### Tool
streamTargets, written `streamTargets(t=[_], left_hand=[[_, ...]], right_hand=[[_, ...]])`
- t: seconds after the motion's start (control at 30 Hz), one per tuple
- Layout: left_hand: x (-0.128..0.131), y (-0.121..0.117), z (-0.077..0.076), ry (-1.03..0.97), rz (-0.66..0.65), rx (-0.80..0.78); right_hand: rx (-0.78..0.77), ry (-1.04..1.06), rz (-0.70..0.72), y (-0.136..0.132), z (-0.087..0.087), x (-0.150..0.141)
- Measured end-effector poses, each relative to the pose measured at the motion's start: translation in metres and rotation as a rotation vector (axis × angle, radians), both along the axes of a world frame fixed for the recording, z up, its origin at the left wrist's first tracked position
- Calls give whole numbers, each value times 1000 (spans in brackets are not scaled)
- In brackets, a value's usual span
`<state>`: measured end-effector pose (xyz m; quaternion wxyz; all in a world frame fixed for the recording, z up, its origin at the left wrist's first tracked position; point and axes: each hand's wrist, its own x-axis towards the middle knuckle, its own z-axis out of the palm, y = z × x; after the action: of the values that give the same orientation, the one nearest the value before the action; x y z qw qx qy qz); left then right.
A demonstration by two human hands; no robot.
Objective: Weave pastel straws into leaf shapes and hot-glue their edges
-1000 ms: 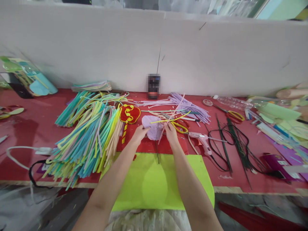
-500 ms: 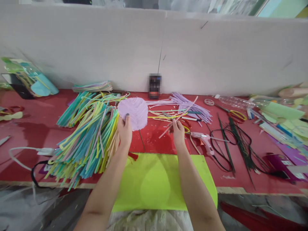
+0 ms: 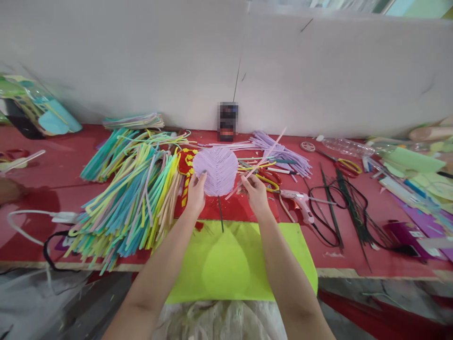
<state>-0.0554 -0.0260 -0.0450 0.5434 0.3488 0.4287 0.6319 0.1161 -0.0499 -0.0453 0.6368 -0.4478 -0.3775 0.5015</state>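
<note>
My left hand [image 3: 196, 194] grips the lower left edge of a round lilac leaf-shaped piece [image 3: 216, 171] made of fuzzy strips, with a thin dark wire stem [image 3: 220, 218] hanging from it. My right hand [image 3: 255, 193] pinches a pale pink strip [image 3: 264, 157] that slants up to the right, close beside the lilac piece. Both hands hover over the red table [image 3: 53, 184], just beyond a bright yellow-green sheet [image 3: 240, 264].
A big heap of coloured strips [image 3: 130, 193] lies to the left, with a red and yellow ornament [image 3: 184, 165] beside it. Lilac strips [image 3: 279, 153], scissors [image 3: 267, 182], a glue gun [image 3: 299, 200], black cable and green wires [image 3: 339, 208] lie to the right. A white wall stands behind.
My left hand lifted the lilac piece and brought it back to the centre, now upright facing me. My right hand picked up a pink strip and raised it beside the piece.
</note>
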Motion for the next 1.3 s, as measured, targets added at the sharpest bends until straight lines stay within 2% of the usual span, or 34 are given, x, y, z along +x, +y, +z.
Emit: streamTargets(t=[0.2, 0.57, 0.77, 0.93, 1.07, 1.13, 1.2, 1.3], left_hand=[[5, 2, -9, -136, -23, -11], [8, 1, -11, -96, -77, -18], [8, 0, -9, -69, -140, -17], [7, 0, -5, 113, -188, 154], [4, -2, -4, 216, -243, 199], [2, -5, -3, 376, -194, 283], [0, -10, 1, 627, -124, 416], [1, -19, 7, 927, -196, 600]], right_hand=[[-28, -4, 19, 2, -3, -2], [-67, -51, 30, 2, -4, 1], [-11, -60, 74, 0, -2, 2], [99, -110, -41, -2, 3, 0], [154, -165, -114, -5, 8, -3], [157, -210, -162, -6, 13, -5], [141, -287, -229, -8, 21, -8], [116, -420, -318, -11, 38, -18]])
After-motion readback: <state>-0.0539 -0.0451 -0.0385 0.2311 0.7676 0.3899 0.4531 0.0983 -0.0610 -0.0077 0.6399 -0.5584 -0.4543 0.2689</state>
